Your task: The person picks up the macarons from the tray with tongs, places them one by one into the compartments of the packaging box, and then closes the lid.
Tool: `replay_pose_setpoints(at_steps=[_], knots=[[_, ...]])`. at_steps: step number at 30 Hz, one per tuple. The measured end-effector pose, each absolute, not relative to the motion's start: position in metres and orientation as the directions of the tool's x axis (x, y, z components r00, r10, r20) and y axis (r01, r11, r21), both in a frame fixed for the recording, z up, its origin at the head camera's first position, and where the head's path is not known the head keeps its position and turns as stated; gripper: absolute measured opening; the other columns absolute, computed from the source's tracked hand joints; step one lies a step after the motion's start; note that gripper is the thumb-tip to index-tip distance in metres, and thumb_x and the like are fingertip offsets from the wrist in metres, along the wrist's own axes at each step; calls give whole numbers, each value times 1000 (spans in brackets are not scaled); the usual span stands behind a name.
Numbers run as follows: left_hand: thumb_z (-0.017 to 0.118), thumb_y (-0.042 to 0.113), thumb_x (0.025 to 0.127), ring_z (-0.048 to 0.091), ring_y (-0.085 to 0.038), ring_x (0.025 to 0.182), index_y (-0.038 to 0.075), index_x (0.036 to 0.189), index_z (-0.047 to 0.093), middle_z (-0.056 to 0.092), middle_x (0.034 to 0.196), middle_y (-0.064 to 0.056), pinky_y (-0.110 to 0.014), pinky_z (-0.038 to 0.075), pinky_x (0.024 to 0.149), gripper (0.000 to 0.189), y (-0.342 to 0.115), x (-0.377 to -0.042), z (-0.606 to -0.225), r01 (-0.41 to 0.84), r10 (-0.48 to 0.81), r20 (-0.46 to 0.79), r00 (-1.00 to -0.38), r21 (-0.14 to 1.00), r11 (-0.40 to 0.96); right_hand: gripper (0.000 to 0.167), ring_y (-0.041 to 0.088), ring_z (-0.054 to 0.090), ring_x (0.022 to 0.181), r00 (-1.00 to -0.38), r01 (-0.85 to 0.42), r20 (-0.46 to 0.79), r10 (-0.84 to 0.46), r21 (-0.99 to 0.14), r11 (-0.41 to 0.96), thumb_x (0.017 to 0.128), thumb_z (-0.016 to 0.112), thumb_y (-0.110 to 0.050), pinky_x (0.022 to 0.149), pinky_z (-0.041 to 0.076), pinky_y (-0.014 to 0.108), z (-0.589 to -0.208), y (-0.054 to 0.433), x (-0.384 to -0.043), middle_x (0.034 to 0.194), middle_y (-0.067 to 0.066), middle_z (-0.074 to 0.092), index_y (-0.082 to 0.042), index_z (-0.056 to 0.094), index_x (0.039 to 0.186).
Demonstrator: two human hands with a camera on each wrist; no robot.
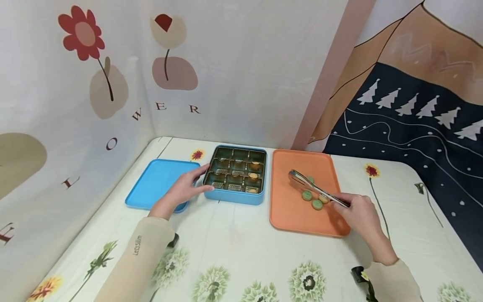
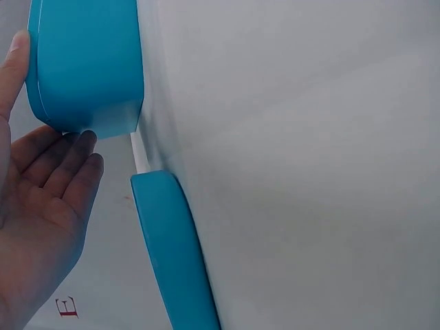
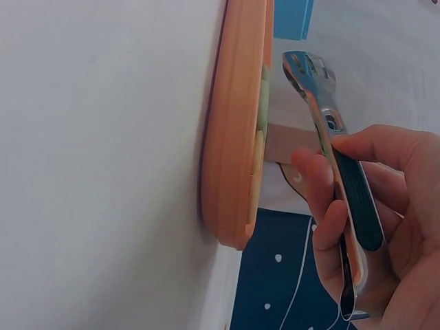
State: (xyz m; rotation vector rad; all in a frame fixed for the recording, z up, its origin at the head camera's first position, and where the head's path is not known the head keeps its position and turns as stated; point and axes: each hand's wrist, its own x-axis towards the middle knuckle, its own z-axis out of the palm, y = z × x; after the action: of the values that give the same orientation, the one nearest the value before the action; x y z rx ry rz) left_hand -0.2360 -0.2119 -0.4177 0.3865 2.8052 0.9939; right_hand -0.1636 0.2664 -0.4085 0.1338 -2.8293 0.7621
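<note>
My left hand [image 1: 184, 186] rests against the left end of a blue tin [image 1: 234, 196], thumb at the front rim and fingers along the side. Inside the tin is a dark divided insert [image 1: 235, 181], with yellowish pieces [image 1: 254, 176] in its right-hand column. My right hand [image 1: 360, 212] grips metal tongs [image 3: 337, 148] with dark handle grips. Their tips hang above the orange tray [image 1: 290, 214], and no cookie shows between them. Several green cookies [image 1: 317, 204] and a tan one [image 1: 323, 199] lie on the tray, partly hidden under the tongs.
A blue lid [image 1: 151, 184] lies to the left of the tin, partly beneath my left hand and forearm in the head view. The tin stands between lid and tray on a flower-patterned cloth [image 1: 241, 239]. Printed fabric walls [image 1: 241, 75] close off the back and left.
</note>
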Motion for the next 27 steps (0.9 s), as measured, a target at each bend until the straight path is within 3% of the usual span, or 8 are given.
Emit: replay_pose_setpoints(at_steps=[27], knots=[[72,42,90,33,-44,146,16,160,25,29,163,-17,-61,35,115,88,-212,-237,-420,205,293,-36,-955,631,748,22,12,42,51,-963,-181,263,-49,-505,844,91,71,-15,44,30,26,-400,247,-170,87,15,77,-4,78,108]])
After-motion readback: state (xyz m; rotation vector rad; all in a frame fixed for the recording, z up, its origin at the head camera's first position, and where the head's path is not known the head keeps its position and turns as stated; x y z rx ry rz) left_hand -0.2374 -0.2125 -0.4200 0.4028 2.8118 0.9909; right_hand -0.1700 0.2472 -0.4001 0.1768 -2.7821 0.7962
